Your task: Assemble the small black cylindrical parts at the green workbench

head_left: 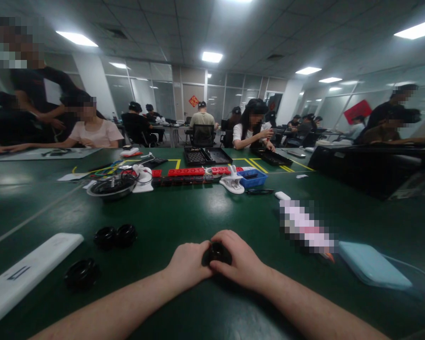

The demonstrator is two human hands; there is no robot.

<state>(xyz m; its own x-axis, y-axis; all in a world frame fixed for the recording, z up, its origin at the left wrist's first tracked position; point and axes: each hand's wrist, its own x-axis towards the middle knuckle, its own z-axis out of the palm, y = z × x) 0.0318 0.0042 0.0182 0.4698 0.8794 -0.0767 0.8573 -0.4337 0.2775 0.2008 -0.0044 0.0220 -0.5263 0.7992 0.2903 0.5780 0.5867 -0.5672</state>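
Observation:
Both hands meet over the green table in front of me, around a small, glossy black ring-shaped piece (216,251). My right hand (241,260) curves round its far and right sides, with the thumb on its near side. From the left, my left hand (188,262) presses its closed fingers and thumb against the same piece. The fingers partly cover it, and its exact kind is not clear. Similar black rings lie to the left: two side by side (115,235) and a nearer single one (80,274).
A long white bar (31,276) lies at left, a light-blue case (373,264) with a cord at right. Farther back are a metal bowl (109,192), red power strips (186,172), white clamps (233,181) and a blue basket (258,179). Several people sit beyond.

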